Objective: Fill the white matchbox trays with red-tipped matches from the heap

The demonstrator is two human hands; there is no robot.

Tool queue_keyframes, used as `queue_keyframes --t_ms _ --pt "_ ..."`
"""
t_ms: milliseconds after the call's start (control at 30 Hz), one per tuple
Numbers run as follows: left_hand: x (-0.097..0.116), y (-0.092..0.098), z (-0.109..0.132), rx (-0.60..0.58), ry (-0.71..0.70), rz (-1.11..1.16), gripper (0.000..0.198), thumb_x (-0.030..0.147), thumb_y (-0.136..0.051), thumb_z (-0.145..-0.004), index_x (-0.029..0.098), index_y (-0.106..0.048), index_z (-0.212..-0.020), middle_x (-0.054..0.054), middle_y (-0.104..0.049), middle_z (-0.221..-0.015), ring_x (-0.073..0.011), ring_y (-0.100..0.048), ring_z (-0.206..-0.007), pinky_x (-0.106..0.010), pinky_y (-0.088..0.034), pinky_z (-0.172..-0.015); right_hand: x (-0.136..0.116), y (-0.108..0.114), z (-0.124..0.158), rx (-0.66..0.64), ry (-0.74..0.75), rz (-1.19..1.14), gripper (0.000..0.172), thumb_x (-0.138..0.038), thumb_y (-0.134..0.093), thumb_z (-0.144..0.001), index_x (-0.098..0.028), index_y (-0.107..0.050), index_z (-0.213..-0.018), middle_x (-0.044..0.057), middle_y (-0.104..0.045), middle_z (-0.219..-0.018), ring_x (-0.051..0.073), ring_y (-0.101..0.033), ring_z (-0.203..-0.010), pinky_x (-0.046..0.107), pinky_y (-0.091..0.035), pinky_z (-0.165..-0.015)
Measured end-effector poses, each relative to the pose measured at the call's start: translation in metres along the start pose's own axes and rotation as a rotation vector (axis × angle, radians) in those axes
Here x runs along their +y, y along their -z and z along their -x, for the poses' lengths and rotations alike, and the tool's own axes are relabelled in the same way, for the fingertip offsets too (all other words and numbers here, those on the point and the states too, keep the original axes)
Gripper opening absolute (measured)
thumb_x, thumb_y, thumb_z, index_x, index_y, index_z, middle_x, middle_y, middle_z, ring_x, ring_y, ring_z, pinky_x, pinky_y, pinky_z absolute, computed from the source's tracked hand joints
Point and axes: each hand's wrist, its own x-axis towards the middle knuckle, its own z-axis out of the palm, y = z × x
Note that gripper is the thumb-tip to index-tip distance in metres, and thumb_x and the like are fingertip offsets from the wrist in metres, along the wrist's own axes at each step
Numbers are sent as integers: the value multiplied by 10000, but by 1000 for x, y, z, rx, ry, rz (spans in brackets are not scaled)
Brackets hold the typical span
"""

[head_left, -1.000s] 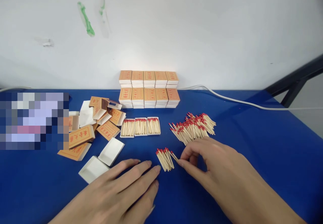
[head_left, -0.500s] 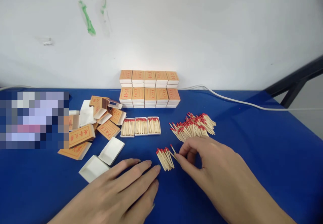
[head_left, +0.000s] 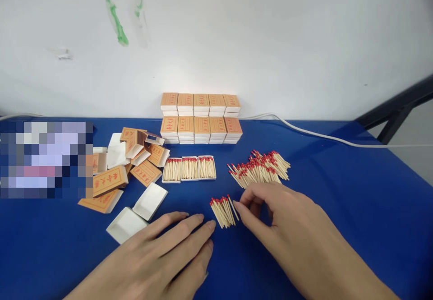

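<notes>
Small bunch of matches [head_left: 222,213] on the blue counter [head_left: 338,196] is now a bit wider: 0.5 s ago at least 1 match lay askew btwn bunch & R hand [head_left: 287,223]; now it's in line w/ the rest, & the end match [head_left: 233,208] sits at the bunch's R edge, heads all at the far end. So the count there is up by approx 1 or 2, exact no. unclear.

R thumb & index are nearly together, tips just beside that end match; can't tell if they grip anything. L hand [head_left: 158,255] hasn't moved: palm down, fingers slightly spread, nothing visible in hold, tips near the bunch's L side.

Unchanged: big pile of matches [head_left: 267,167] beyond R hand, 3 full trays [head_left: 189,169] in a row, 2 bare trays [head_left: 150,200] by L hand.
</notes>
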Motion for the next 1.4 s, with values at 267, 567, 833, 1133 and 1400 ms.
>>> queue_keyframes --t_ms 267,567,833,1133,1400 --pt "0 -1 -1 0 0 11 372 184 -464 -1218 182 -835 -1193 -28 -853 -1335 -184 -744 -1323 -352 -360 -1370 -2 -3 -5 233 -2 54 84 -246 -720 -996 -290 -790 -1001 -32 -799 -831 208 -773 -721 343 -502 -606" --pt "1 0 1 -2 18 13 404 178 -427 -1229 192 -830 -1198 0 -860 -1333 -181 -757 -1305 -350 -322 -1388 2 -21 -9 376 107 177 191 -203 -625 -1055 -248 -792 -973 28 -801 -958 237 -804 -840 347 -464 -574" --pt "2 -2 0 15 7 -6 421 159 -413 -1228 206 -827 -1173 20 -866 -1328 -191 -780 -1269 -358 -377 -1341 1 -20 -8 399 104 180 181 -188 -684 -1003 -251 -748 -846 -3 -759 -855 223 -781 -781 336 -460 -553" --pt "0 0 -2 7 6 7 403 187 -429 -1229 195 -829 -1186 7 -866 -1334 -196 -779 -1278 -361 -308 -1397 0 -14 -8 332 99 191 152 -180 -751 -941 -264 -727 -818 -22 -751 -796 223 -757 -726 332 -427 -524" --pt "3 0 2 -16 12 -7 417 204 -414 -1233 200 -830 -1206 7 -853 -1375 -192 -765 -1309 -357 -273 -1421 4 -3 4 129 111 125 216 -167 -803 -866 -291 -694 -727 -50 -722 -720 199 -705 -614 331 -434 -528"
